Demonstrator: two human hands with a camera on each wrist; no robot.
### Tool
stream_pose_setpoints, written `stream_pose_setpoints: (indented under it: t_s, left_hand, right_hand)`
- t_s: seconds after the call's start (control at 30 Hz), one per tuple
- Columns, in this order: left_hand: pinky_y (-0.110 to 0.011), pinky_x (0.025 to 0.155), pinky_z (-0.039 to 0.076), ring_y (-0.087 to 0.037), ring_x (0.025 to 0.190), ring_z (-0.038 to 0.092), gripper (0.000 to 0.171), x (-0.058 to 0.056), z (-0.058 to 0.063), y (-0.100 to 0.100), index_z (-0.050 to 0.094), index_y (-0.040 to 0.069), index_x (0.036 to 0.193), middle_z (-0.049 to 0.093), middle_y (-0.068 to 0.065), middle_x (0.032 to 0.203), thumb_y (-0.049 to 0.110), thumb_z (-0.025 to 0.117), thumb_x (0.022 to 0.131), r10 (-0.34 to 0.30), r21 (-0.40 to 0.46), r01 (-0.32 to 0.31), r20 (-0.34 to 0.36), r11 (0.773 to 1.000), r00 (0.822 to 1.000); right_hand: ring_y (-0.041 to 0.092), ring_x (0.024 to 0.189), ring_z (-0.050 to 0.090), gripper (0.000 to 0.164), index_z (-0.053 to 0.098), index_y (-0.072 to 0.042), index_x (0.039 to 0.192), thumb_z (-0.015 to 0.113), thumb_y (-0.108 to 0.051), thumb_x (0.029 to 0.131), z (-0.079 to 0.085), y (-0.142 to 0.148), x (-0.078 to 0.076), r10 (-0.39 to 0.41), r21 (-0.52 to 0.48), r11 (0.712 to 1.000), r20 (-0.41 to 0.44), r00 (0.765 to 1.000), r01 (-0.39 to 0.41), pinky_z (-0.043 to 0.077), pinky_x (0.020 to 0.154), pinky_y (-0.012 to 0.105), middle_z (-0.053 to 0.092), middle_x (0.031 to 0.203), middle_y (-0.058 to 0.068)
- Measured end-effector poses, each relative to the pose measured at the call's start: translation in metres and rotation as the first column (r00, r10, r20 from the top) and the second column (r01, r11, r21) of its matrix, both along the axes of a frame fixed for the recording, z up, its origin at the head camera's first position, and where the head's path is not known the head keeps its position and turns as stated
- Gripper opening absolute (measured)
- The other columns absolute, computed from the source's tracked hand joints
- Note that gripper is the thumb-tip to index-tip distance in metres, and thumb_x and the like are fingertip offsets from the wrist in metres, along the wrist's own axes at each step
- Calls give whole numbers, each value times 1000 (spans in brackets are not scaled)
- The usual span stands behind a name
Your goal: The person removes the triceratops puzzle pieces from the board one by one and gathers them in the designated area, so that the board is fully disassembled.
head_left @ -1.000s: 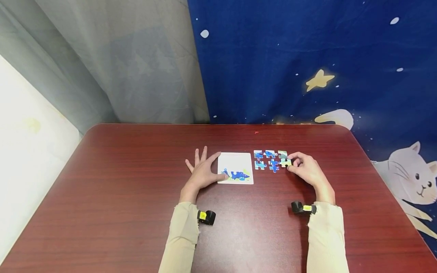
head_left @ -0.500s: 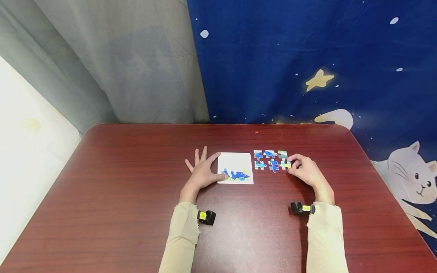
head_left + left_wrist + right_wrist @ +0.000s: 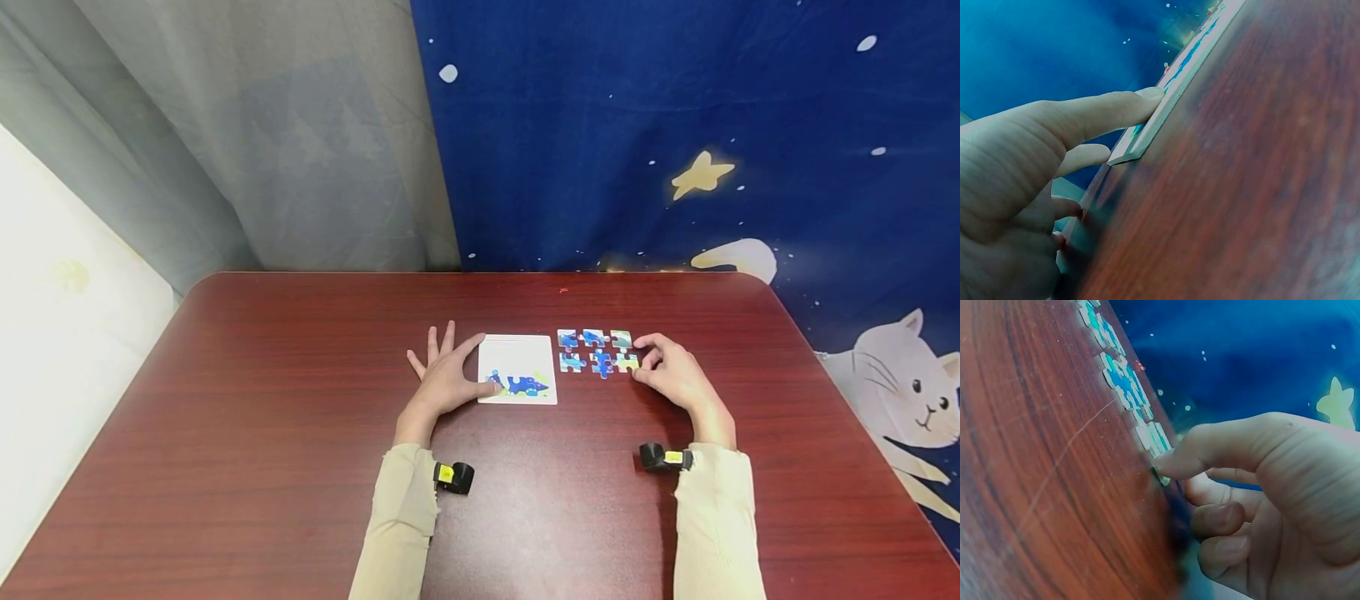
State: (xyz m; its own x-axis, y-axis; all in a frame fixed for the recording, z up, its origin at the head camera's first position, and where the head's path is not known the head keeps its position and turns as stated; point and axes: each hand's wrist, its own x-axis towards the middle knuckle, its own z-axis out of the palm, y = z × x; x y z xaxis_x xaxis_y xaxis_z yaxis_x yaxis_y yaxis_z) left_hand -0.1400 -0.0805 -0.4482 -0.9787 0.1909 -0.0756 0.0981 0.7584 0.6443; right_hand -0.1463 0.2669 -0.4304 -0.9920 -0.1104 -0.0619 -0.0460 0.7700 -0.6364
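Board (image 3: 517,354) is being pressed near its front left corner by the thumb of the left hand (image 3: 444,383); back left corner is being met by the index tip. That thumb and index are being held wide apart and nearly straight, other fingers are being fanned out over the table (image 3: 285,433), nothing is being gripped. Board is lying flat mid-table, blue figure (image 3: 522,386) showing along its front part, white above. Just right of it, six pieces (image 3: 602,364) are being laid out flat in two rows of three. Front right piece (image 3: 627,363) is being touched at its right side by the thumb tip of the right hand (image 3: 678,379). Right index is being bent, its tip being held a little apart from the thumb, remaining fingers being curled in; whether the piece is being pinched can't be told. Black wrist cameras (image 3: 455,477) are being worn over pale sleeves (image 3: 401,517).
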Motion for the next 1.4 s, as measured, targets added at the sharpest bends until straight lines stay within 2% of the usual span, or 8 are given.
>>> stream_pose_setpoints:
  t_s: [0.2, 0.37, 0.57, 0.77, 1.03, 1.17, 1.3, 1.4]
  left_hand:
    - [-66, 94, -18, -34, 138, -13, 85, 0, 0, 0, 41, 26, 141, 4, -13, 155, 44, 79, 67, -4, -6, 4, 0, 1000, 1000]
    - [-65, 95, -19, -34, 138, -12, 85, 0, 0, 0, 41, 26, 142, 4, -13, 155, 45, 79, 68, -1, -8, 1, 3, 1000, 1000]
    - [-66, 94, -19, -35, 138, -13, 84, -1, -1, 0, 41, 26, 141, 4, -14, 154, 45, 78, 68, -5, -9, 5, 5, 1000, 1000]
    - [-65, 94, -19, -35, 138, -13, 84, -2, 0, 0, 42, 26, 141, 4, -14, 154, 45, 78, 68, -3, -16, 3, 7, 1000, 1000]
    - [-67, 94, -18, -36, 138, -13, 84, 0, -1, -1, 42, 25, 141, 5, -15, 154, 46, 78, 68, -12, -22, 12, -5, 1000, 1000]
    - [-67, 94, -17, -36, 138, -13, 75, 1, -1, -3, 42, 24, 141, 6, -15, 154, 48, 71, 76, -21, -15, 21, -14, 1000, 1000]
    - [-66, 95, -17, -36, 138, -12, 58, 1, -1, -4, 44, 22, 140, 9, -15, 154, 37, 62, 86, -15, 14, 15, -26, 1000, 1000]
    - [-66, 95, -17, -36, 138, -12, 55, 0, -2, -4, 45, 22, 139, 10, -15, 154, 27, 60, 87, -12, 24, 13, -31, 1000, 999]
  right_hand:
    - [19, 62, 49, 31, 55, 0, 106, 66, -9, 79, 12, -11, 1, 11, -6, 1000, -30, 999, -11, 37, 65, 33, 54, 73, 5]
    - [16, 61, 48, 24, 61, -1, 98, 68, -12, 78, 18, -46, 0, 134, 19, 991, -70, 989, -133, 39, 62, 32, 54, 70, 1]
    - [12, 62, 48, 28, 61, -2, 102, 70, -15, 79, 14, -105, 5, 347, -36, 937, -22, 938, -348, 41, 62, 29, 53, 70, -2]
    - [9, 60, 49, 41, 56, -2, 115, 71, -17, 80, 5, -142, 11, 465, -39, 884, -10, 885, -465, 43, 62, 28, 53, 69, -4]
    - [9, 57, 47, 33, 58, -7, 108, 73, -15, 79, -3, -151, 15, 445, -11, 895, -41, 895, -446, 42, 59, 27, 50, 65, -5]
    - [9, 56, 46, 33, 59, -9, 109, 73, -15, 80, -2, -152, 16, 447, 3, 894, -54, 893, -447, 41, 56, 27, 50, 66, -5]
    - [8, 57, 46, 34, 60, -10, 113, 71, -15, 81, -1, -154, 17, 442, 28, 897, -54, 895, -442, 40, 56, 26, 50, 66, -6]
    - [8, 57, 47, 34, 61, -11, 112, 72, -14, 80, -2, -156, 18, 415, 31, 910, -49, 909, -414, 41, 58, 27, 51, 66, -6]
